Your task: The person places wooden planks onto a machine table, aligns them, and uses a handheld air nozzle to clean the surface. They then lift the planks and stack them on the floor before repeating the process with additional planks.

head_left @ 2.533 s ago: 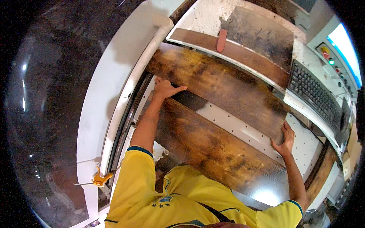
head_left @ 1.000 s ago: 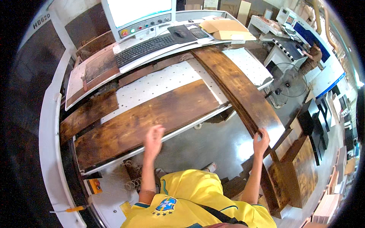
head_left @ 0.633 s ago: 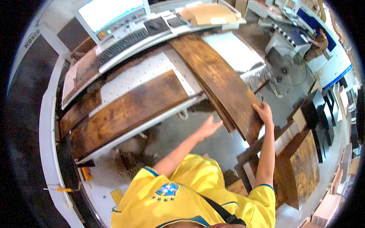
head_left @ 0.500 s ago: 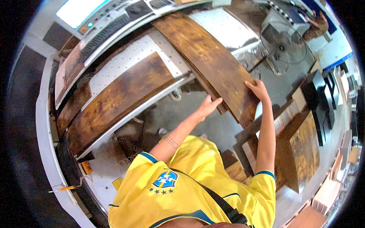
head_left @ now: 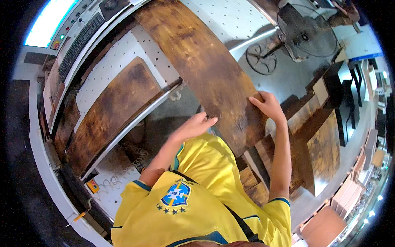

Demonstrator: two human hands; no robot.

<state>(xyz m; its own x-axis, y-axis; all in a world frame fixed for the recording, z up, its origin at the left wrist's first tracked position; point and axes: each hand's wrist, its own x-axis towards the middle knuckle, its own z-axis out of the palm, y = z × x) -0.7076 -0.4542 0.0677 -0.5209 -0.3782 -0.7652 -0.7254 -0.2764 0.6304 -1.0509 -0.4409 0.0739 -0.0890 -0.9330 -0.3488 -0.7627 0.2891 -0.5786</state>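
Observation:
A long, dark brown wood-grain board slants from the upper middle toward my body. My left hand grips its left edge near the close end, thumb on the top face and fingers out of sight below. On the opposite edge my right hand is closed the same way, thumb on top. The far part of the board lies over a white perforated machine table, while its near end sticks out past the table. Another brown board rests on that table at the left.
Beyond the table's far left are a keyboard and a bright screen. A pedestal fan stands at the upper right. More brown boards lie to my right, beside black panels. Coiled hose hangs under the table.
The held board has come nearer my body, with both hands still on it. A second board edge seen beneath it earlier no longer shows. The whole view has shifted somewhat.

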